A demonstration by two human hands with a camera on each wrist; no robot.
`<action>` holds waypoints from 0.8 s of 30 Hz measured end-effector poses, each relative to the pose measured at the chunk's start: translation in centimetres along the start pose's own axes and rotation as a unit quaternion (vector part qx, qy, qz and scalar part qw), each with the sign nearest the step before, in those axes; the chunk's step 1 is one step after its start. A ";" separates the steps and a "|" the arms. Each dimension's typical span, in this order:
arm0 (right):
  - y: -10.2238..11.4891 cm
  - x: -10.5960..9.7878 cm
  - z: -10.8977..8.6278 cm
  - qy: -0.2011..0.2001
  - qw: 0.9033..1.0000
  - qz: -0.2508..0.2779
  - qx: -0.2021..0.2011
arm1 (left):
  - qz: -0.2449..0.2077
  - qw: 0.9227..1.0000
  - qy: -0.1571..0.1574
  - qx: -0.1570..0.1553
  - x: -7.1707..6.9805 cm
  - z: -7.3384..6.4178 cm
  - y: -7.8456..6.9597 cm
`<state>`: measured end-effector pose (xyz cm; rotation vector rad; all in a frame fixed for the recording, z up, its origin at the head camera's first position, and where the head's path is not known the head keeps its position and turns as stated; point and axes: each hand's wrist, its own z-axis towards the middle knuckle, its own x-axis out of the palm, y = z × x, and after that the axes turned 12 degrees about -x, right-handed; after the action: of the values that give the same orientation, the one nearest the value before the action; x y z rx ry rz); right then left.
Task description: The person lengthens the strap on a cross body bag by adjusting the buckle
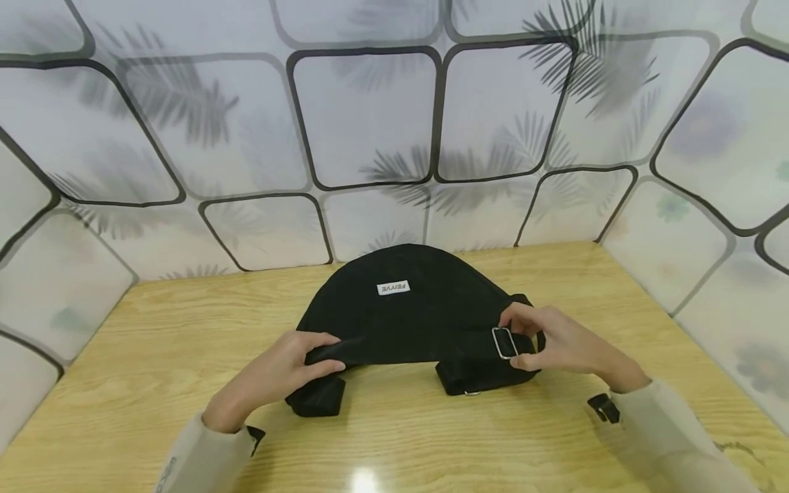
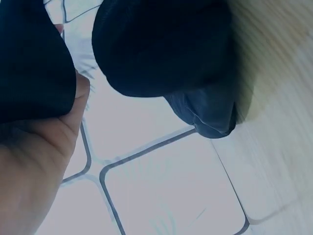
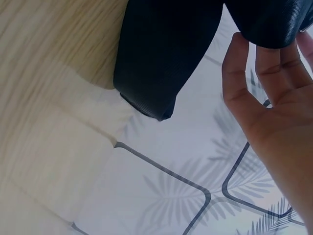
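Note:
A black half-moon fabric bag (image 1: pixel 407 315) with a small white label (image 1: pixel 393 287) stands at the middle of the table, its curved edge away from me. The label's lettering appears upside down. My left hand (image 1: pixel 290 370) pinches the bag's near left edge, thumb and fingers on the cloth. At the right end, my right hand (image 1: pixel 561 339) pinches the wide black strap (image 1: pixel 477 376) beside its silver slide buckle (image 1: pixel 505 343). The strap loops down below the bag there. In the right wrist view, the fingers (image 3: pixel 237 63) curl up against the black strap from below.
The wooden table (image 1: pixel 185 329) runs up to a patterned white cloth wall (image 1: pixel 370 116) behind the bag, with more cloth on both sides. A folded black end (image 1: pixel 317 400) hangs below the bag near my left hand. Dark straps (image 1: pixel 604 407) show at both sleeve cuffs.

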<state>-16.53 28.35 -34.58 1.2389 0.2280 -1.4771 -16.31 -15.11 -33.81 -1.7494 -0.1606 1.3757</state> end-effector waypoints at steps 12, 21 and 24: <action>0.0 0.5 -0.2 0.010 1.000 -0.007 0.011 | -0.011 0.999 0.005 -0.040 -1.6 -2.5 1.4; 0.1 1.1 -0.1 0.024 0.999 0.006 0.027 | -0.028 0.999 -0.003 -0.021 -2.0 -4.2 2.7; 0.2 1.4 -0.2 0.032 0.999 0.025 0.028 | -0.026 1.000 -0.007 -0.006 -2.1 -4.7 3.1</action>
<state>-16.05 27.58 -35.62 1.3282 0.1986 -1.4117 -14.41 -20.72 -34.45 -1.7329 -0.2212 1.3522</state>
